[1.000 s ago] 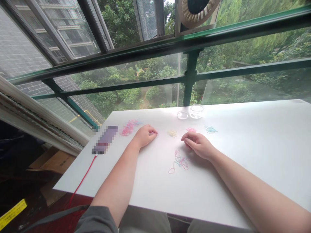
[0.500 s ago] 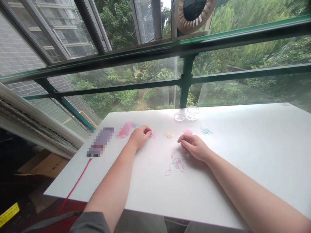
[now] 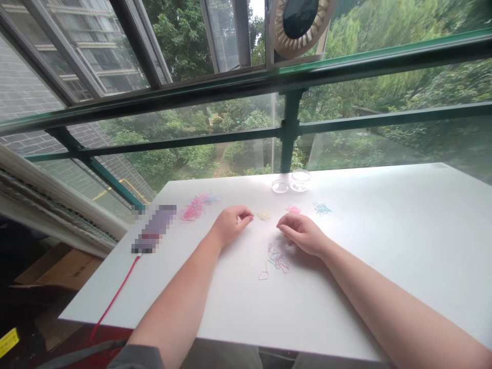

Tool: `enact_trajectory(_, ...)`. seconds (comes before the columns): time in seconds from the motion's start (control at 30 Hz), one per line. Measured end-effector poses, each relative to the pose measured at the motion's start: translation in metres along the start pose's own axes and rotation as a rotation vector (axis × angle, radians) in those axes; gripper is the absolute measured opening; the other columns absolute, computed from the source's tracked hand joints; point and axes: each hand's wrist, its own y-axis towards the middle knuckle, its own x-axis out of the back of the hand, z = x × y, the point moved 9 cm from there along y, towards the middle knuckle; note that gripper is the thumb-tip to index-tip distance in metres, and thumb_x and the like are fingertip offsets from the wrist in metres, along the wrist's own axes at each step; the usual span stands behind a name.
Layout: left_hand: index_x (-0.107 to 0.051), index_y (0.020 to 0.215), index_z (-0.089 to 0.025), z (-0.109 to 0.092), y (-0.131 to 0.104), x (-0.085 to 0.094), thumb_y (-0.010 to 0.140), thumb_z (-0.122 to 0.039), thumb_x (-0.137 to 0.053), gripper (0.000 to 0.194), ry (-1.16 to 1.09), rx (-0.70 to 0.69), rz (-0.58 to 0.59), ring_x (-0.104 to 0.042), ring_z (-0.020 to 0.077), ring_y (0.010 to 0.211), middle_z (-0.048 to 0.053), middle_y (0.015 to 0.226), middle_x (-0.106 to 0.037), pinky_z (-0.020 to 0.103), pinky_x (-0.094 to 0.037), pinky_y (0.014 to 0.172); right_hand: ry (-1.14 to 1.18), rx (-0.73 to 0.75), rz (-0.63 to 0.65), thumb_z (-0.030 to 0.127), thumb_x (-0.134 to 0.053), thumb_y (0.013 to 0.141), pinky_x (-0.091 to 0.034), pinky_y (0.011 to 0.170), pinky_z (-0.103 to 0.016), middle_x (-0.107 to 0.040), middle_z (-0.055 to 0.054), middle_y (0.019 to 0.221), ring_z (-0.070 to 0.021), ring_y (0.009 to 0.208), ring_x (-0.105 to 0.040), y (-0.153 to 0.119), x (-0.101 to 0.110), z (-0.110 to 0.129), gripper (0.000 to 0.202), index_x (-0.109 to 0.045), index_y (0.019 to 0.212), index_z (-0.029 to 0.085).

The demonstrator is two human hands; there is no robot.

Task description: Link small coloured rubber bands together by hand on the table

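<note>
My left hand [image 3: 232, 225] is closed, thumb and fingertips pinched together, just left of a small pile of pale yellow loops [image 3: 264, 216]. Whatever it may hold is too small to make out. My right hand [image 3: 302, 233] rests curled on the table, fingertips close to the thumb, in front of a pink pile [image 3: 293, 209]. Its grip is hidden too. Between my forearms lies a loose cluster of thin pink, purple and blue loops [image 3: 277, 260]. These could be rubber bands or paper clips; I cannot tell which.
A larger mixed, mostly pink pile [image 3: 195, 207] lies at the left on the white table [image 3: 238, 312]. Blue loops [image 3: 322, 208] sit farther right. A clear round jar [image 3: 300, 180] and a shallow clear dish or lid [image 3: 280, 187] stand by the window. A blurred phone-like object [image 3: 156, 228] has a red cable [image 3: 115, 299].
My left hand has moved right, towards the yellow pile, and now covers where small purple loops lay. My right hand stays nearly in place. The whole view has shifted slightly.
</note>
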Motion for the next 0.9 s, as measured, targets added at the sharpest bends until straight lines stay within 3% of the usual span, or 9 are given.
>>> enact_trajectory(0.1,-0.063,0.083,-0.018,-0.027,-0.003,-0.027,0.079,-0.028,-0.059,0.011,-0.063,-0.126,0.133,-0.059,0.0109,0.070,0.000,0.077,-0.066,0.023,-0.044,0.068,-0.063,0.058,0.019,0.027,-0.053,0.079,-0.035,0.048,-0.022,-0.047,0.003,0.056,-0.0093,0.049,-0.044,0.000,-0.004,0.008,0.012,-0.057,0.077,0.016)
enact_trajectory(0.2,-0.060,0.078,-0.018,-0.039,-0.006,-0.041,0.078,-0.029,-0.062,0.011,-0.089,-0.184,0.190,-0.057,0.0096,0.066,-0.001,0.072,-0.064,0.022,-0.044,0.066,-0.129,0.087,0.025,0.024,-0.053,0.078,-0.033,0.048,-0.021,-0.047,0.003,0.055,-0.0086,0.050,-0.042,0.000,-0.005,0.013,0.011,-0.059,0.074,0.015)
enact_trajectory(0.57,-0.060,0.079,-0.018,-0.043,-0.006,-0.043,0.077,-0.031,-0.062,0.013,-0.111,-0.212,0.204,-0.058,0.0101,0.067,-0.001,0.074,-0.064,0.022,-0.046,0.066,-0.212,0.118,0.062,0.020,-0.051,0.078,-0.037,0.052,-0.020,-0.057,0.001,0.062,-0.0091,0.055,-0.048,-0.003,-0.010,0.016,0.011,-0.061,0.076,0.016)
enact_trajectory(0.67,-0.060,0.086,-0.019,-0.040,-0.007,-0.040,0.076,-0.034,-0.062,0.018,-0.090,-0.180,0.212,-0.060,0.0118,0.072,0.001,0.084,-0.065,0.024,-0.047,0.069,-0.312,0.107,-0.093,0.022,-0.051,0.078,-0.037,0.054,-0.021,-0.058,0.001,0.062,-0.0100,0.056,-0.049,0.000,0.013,0.013,0.012,-0.062,0.075,0.017)
enact_trajectory(0.8,-0.061,0.088,-0.020,-0.030,-0.009,-0.040,0.078,-0.033,-0.057,0.017,-0.044,-0.111,0.264,-0.059,0.0127,0.071,0.002,0.082,-0.065,0.025,-0.046,0.066,-0.539,-0.027,-0.475,0.024,-0.053,0.076,-0.038,0.061,-0.024,-0.063,-0.001,0.069,-0.0124,0.061,-0.052,-0.003,0.068,0.001,0.014,-0.066,0.073,0.019)
enact_trajectory(0.9,-0.062,0.086,-0.019,-0.026,-0.010,-0.040,0.079,-0.032,-0.055,0.017,-0.023,-0.086,0.298,-0.058,0.0127,0.068,0.002,0.077,-0.064,0.024,-0.046,0.063,-0.648,-0.144,-0.564,0.027,-0.056,0.074,-0.037,0.061,-0.024,-0.063,-0.002,0.068,-0.0139,0.064,-0.054,-0.004,0.087,-0.011,0.015,-0.068,0.072,0.020)
